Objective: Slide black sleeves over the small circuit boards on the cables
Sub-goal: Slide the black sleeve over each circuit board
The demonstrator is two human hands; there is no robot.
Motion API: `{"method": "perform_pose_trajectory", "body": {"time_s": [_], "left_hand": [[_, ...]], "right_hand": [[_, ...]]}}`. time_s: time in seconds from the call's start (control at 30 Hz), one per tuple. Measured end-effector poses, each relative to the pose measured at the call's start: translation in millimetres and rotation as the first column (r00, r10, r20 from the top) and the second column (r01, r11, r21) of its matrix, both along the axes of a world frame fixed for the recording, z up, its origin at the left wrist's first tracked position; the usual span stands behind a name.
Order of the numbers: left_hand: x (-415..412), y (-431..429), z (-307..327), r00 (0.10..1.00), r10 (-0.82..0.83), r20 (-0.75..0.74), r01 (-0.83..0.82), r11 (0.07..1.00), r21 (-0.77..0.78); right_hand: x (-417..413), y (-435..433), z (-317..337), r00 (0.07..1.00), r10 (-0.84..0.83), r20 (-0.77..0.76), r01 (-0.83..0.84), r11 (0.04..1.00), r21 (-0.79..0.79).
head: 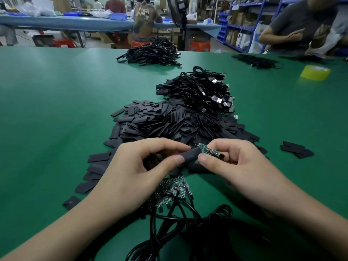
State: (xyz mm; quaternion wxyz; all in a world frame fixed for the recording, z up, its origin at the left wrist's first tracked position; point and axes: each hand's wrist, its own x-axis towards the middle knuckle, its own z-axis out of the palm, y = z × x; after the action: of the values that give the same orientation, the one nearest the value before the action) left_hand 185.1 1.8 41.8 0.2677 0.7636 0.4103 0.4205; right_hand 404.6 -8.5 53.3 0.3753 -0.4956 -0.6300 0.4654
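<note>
My left hand (143,166) pinches a black sleeve (190,156) between thumb and forefinger. My right hand (235,162) pinches a small green circuit board (207,149); one end of the board sits in the sleeve's mouth and most of the board still shows. Below my hands lie several bare green boards (173,191) on black cables (180,219). Just beyond my hands spreads a big heap of loose flat black sleeves (169,121).
A bundle of sleeved cables with USB plugs (207,91) lies behind the sleeve heap on the green table (56,110). Another cable pile (152,53) sits farther back. A few sleeves (295,148) lie at right, a yellow tape roll (315,72) beyond. A person (301,25) works at the far right.
</note>
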Motion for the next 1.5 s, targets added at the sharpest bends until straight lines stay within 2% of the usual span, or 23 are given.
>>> {"method": "perform_pose_trajectory", "body": {"time_s": [0.1,0.2,0.27,0.47,0.67,0.83,0.97,1.13,1.5], "left_hand": [[2.2,-3.4,2.4,0.979,0.103,-0.178,-0.05,0.959,0.277],[2.9,-5.6,4.6,0.964,0.157,-0.212,-0.058,0.91,0.41],[1.9,-6.5,5.1,0.961,0.167,-0.22,-0.054,0.895,0.443],[-2.1,-3.9,5.3,0.975,0.168,-0.148,-0.105,0.926,0.364],[-2.0,-2.6,4.2,0.977,0.162,-0.14,-0.106,0.933,0.345],[-1.1,-3.0,2.3,0.981,0.138,-0.137,-0.083,0.935,0.344],[0.9,-4.2,1.4,0.984,0.094,-0.155,-0.033,0.934,0.355],[2.9,-5.5,1.6,0.987,0.051,-0.154,0.009,0.932,0.364],[5.8,-4.3,1.6,0.997,0.0,-0.081,0.022,0.96,0.279]], "right_hand": [[-0.9,-3.9,1.7,1.0,-0.012,0.021,0.012,1.0,0.01],[-3.2,-7.2,1.3,0.999,0.024,0.03,-0.025,1.0,0.01],[-4.8,-8.1,1.8,0.999,0.048,-0.001,-0.048,0.999,0.009],[-0.3,-4.9,5.2,0.996,0.031,-0.078,-0.03,0.999,0.012],[2.1,-5.5,7.5,0.993,0.059,-0.103,-0.056,0.998,0.03],[2.5,-4.2,7.8,0.98,0.048,-0.195,-0.07,0.992,-0.108],[0.9,-5.4,6.2,0.981,0.084,-0.177,-0.101,0.991,-0.092],[5.6,-4.4,5.5,0.972,0.121,-0.201,-0.154,0.975,-0.161],[7.2,-3.3,2.8,0.967,0.098,-0.234,-0.149,0.966,-0.213]]}}
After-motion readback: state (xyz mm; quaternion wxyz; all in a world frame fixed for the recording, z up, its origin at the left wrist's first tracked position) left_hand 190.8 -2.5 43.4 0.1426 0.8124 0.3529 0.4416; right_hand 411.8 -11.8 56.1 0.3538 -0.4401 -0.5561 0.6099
